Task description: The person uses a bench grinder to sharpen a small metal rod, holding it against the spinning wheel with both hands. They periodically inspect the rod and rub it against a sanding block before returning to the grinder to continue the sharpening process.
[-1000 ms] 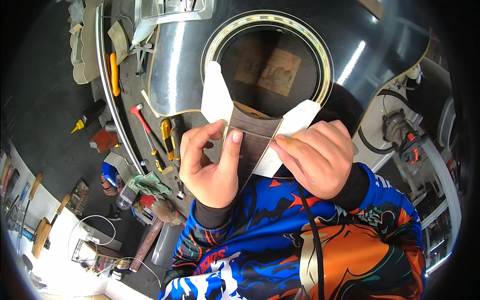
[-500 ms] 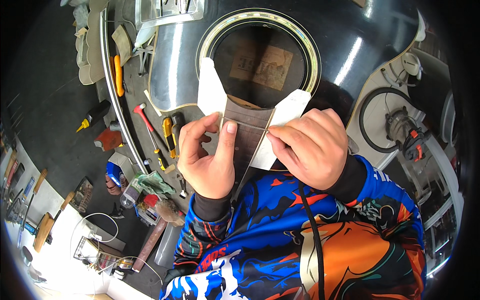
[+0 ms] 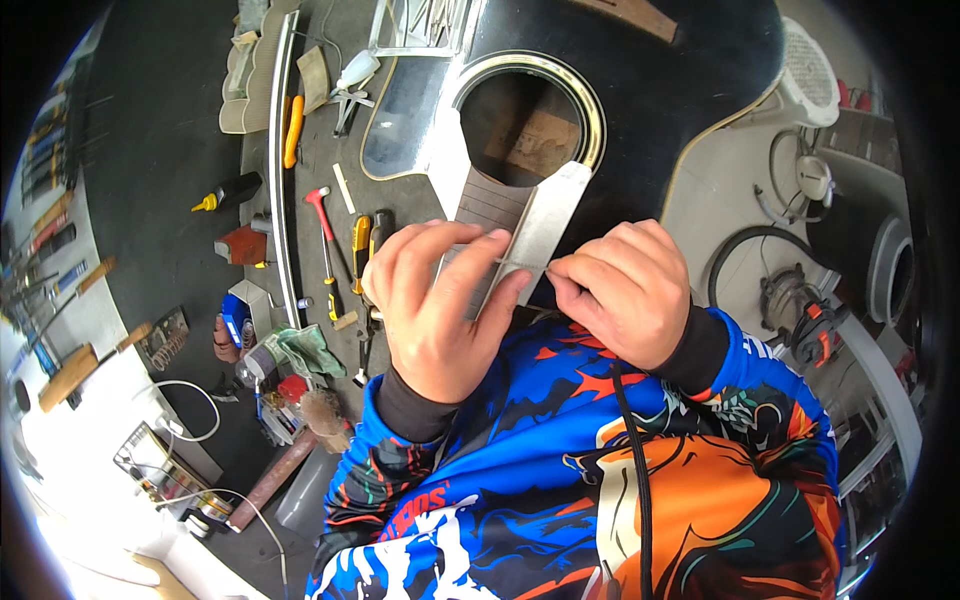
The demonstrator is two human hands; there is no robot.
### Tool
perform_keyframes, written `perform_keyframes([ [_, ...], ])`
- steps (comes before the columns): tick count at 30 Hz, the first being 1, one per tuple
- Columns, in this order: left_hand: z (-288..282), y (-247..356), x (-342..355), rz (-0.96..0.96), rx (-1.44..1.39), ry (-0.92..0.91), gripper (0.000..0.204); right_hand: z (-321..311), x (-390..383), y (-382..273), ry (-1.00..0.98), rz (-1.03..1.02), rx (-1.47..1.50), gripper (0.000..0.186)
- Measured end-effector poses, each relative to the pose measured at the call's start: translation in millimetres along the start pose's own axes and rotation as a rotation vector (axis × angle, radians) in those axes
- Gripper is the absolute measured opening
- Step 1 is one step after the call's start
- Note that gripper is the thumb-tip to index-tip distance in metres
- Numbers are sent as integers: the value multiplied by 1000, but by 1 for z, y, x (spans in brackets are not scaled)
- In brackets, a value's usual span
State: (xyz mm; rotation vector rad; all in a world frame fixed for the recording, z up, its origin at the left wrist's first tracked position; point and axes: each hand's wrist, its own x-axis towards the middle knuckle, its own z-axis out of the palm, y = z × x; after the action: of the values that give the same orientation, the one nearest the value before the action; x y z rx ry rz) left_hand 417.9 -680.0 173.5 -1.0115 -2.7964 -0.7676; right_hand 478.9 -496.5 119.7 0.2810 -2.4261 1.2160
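Observation:
A black acoustic guitar (image 3: 640, 110) lies before me, its round soundhole at the far side and its neck toward my body. White masking strips (image 3: 553, 208) flank the dark fingerboard (image 3: 492, 205). Between my hands runs a thin piece of fret wire (image 3: 525, 265), above the right-hand strip. My right hand (image 3: 630, 290) pinches its right end between thumb and fingertips. Over the fingerboard, my left hand (image 3: 440, 295) has thumb and index finger around the wire's left end; whether they press on it is hard to see. The nearer part of the neck is hidden by my left hand.
Left of the guitar lie a red-headed hammer (image 3: 322, 225), a yellow-and-black tool (image 3: 361, 245) and an orange-handled cutter (image 3: 293, 132). A long metal straightedge (image 3: 281, 170) runs beside them. Farther left is a dark bottle (image 3: 235, 190) with a yellow tip. A machine with a hose (image 3: 795, 300) stands at right.
The wire has gone from lying across the fingerboard to a place farther right, over the white strip. My left hand has moved right across the fingerboard. The whole view has shifted.

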Motion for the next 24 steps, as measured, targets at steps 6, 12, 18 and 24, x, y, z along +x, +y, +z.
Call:
perform_keyframes([
  [6,-28,52,-5,170,22,20,33,-58,3,-38,58,-132,-65,22],
  [12,-36,108,-5,274,-18,142,28,-118,-12,-67,94,-175,-142,23],
  [18,-21,168,13,342,-22,219,30,-177,-27,-59,141,-125,-74,26],
  [24,20,246,52,380,6,238,30,-255,-47,-12,187,-65,7,24],
])
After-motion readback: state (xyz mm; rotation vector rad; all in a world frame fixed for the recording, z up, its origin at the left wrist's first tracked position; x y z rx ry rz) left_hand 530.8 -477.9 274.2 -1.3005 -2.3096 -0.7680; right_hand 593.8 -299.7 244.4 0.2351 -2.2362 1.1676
